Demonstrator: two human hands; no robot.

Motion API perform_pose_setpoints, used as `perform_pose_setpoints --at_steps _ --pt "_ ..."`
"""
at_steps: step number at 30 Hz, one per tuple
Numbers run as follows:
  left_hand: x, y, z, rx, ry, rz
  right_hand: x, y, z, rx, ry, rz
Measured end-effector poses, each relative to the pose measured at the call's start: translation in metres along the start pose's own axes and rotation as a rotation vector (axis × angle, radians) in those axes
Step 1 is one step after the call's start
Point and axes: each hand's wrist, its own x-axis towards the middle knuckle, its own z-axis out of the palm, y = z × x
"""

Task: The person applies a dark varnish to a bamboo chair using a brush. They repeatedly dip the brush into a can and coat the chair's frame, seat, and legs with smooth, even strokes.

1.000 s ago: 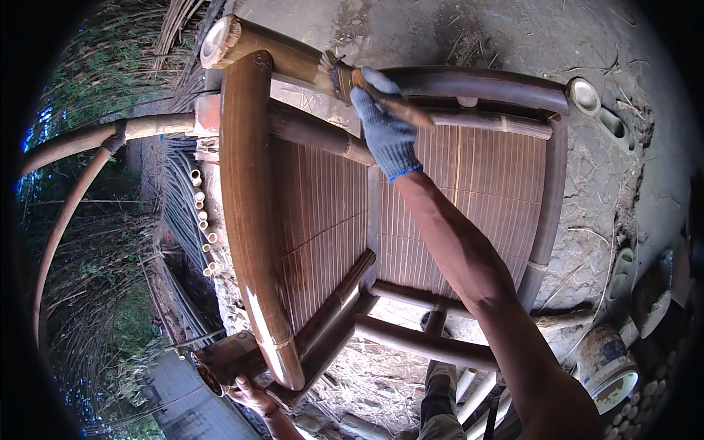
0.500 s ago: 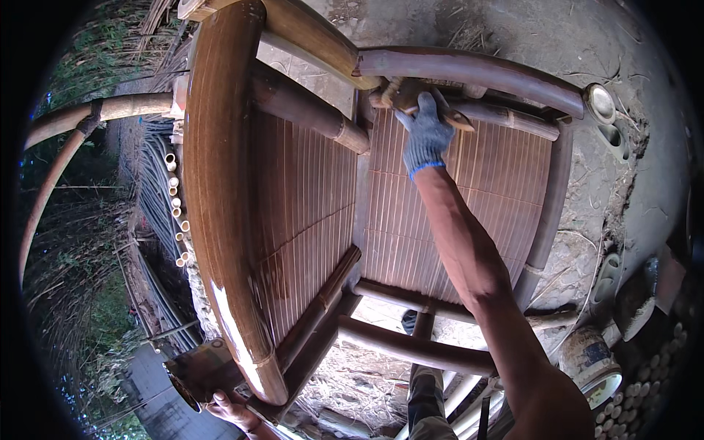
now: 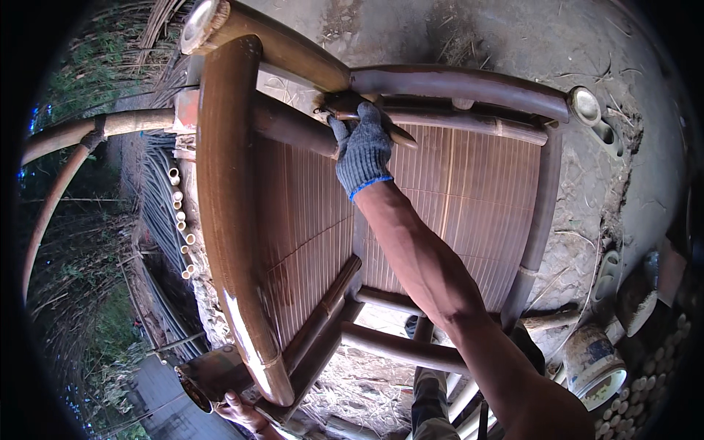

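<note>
A bamboo chair [image 3: 229, 176] with glossy brown poles and slatted panels [image 3: 462, 191] fills the middle of the view. My right hand [image 3: 365, 154], in a grey knitted glove with a blue cuff, is closed round a paintbrush [image 3: 402, 137]; the pointed wooden handle sticks out to the right. The bristles are mostly hidden at the far corner, where several poles meet. At the lower left, my bare left hand [image 3: 243, 414] has its fingers against a can [image 3: 220, 367] with a dark, stained rim, beside the lower end of a thick pole. Part of its grip is hidden.
Beyond the left side lie a bundle of dark hoses [image 3: 158, 187] and several cut bamboo ends [image 3: 181, 226]. A stained white bucket [image 3: 592, 363] stands at the lower right, near stacked bamboo ends [image 3: 645, 385]. Concrete ground [image 3: 506, 33] spreads behind the chair.
My right hand has moved left with the paintbrush, from the far rail into the corner. The chair appears slightly shifted in view. My left hand stays at the can.
</note>
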Motion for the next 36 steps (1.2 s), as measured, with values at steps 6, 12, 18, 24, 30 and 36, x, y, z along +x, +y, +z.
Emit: perform_pose_setpoints --at_steps 6,12,18,24,30,36 --pt "-0.001 0.0 -0.005 0.081 0.026 -0.111 -0.036 -0.033 0.036 -0.482 -0.388 -0.391" --pt "0.008 -0.031 -0.013 0.044 0.014 0.001 -0.081 -0.082 0.105 -0.893 -0.91 -0.761" --pt "0.008 -0.034 -0.016 0.078 -0.006 0.035 -0.124 -0.104 0.157 -0.728 -1.083 -0.582" --pt "0.003 -0.009 -0.009 0.113 0.009 -0.013 -0.072 -0.085 0.102 -0.285 -0.68 0.141" --pt "0.008 -0.021 -0.022 0.073 -0.072 -0.087 -0.032 -0.082 0.046 -0.075 -0.706 0.249" --pt "0.009 -0.025 -0.022 0.154 -0.006 -0.025 -0.055 -0.082 0.046 -0.252 -0.715 -0.082"
